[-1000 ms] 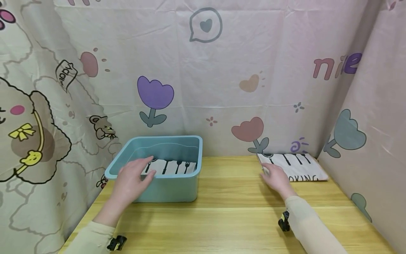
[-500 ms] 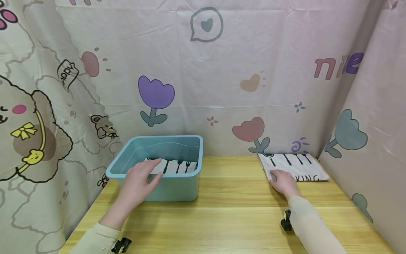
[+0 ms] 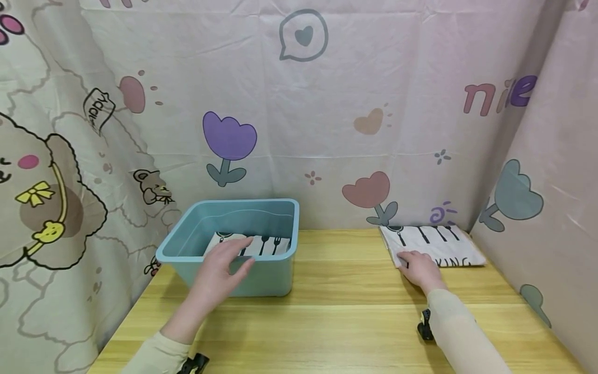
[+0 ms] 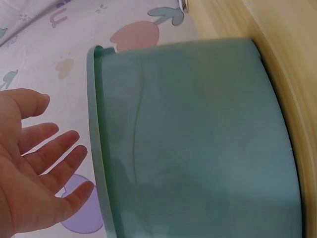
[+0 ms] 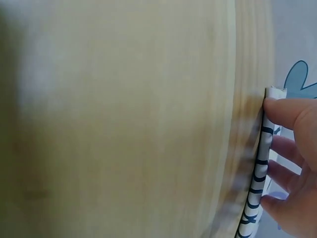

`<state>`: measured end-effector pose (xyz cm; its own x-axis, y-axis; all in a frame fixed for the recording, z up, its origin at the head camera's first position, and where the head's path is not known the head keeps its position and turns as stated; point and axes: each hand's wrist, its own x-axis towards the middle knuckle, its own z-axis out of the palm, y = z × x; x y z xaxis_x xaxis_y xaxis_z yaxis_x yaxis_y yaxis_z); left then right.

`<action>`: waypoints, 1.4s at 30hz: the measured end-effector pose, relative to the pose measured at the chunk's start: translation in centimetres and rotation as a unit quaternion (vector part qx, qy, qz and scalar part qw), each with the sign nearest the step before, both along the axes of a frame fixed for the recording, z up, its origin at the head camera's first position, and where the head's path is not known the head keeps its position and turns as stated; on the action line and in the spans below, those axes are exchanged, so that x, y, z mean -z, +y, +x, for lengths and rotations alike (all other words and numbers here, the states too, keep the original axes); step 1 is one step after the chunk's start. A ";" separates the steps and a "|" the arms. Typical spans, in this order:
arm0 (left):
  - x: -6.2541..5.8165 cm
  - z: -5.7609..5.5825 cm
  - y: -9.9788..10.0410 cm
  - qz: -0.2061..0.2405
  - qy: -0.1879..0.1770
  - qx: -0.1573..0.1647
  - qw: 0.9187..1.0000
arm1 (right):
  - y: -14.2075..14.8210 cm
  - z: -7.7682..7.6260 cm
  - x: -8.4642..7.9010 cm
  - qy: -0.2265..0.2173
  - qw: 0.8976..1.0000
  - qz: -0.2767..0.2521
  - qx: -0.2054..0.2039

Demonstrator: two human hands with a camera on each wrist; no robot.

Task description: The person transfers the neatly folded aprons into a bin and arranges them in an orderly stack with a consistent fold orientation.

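Observation:
A light-blue plastic bin [image 3: 261,278] stands on the left of the table. Inside it lies a folded white cloth [image 3: 282,247] printed with black cutlery. My left hand [image 3: 219,272] hovers at the bin's near rim with fingers apart, partly hiding the cloth; in the left wrist view the hand [image 4: 39,173] holds nothing. On the right, another folded white cloth [image 3: 448,249] with black cutlery prints and lettering lies flat. My right hand [image 3: 422,270] rests on its near left corner. From the right wrist, the thumb and fingertips touch the cloth's edge [image 5: 255,186].
The wooden table [image 3: 336,311] extends between the bin and the right-hand cloth. A patterned curtain [image 3: 317,114] hangs behind the table and along both sides. A small black device [image 3: 425,326] is worn at the right wrist.
My left hand has moved rightward along the bin's near side. My right hand has slid a little right and nearer along the cloth's left edge to its near corner. Both cloths lie still.

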<state>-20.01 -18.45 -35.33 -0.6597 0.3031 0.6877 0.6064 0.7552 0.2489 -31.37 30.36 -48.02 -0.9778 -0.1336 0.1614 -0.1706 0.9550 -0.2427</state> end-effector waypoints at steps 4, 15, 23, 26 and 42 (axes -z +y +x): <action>0.5 0.0 0.9 0.018 0.012 0.016 1.000 | -0.3 0.3 -0.1 -0.005 1.000 0.002 -0.008; 1.8 -0.2 3.3 0.072 0.038 0.066 0.994 | -2.0 1.7 -0.8 -0.022 0.999 0.013 -0.022; 1.7 -0.1 5.0 0.101 0.038 0.090 0.990 | -3.4 3.0 -1.2 -0.019 0.999 0.022 -0.037; 1.6 0.0 5.9 0.110 0.041 0.099 0.988 | -3.9 3.4 -1.2 -0.014 0.999 0.024 -0.046; 2.2 0.6 10.8 0.141 -0.038 0.136 0.980 | -6.6 4.9 -0.9 0.017 0.996 0.018 -0.086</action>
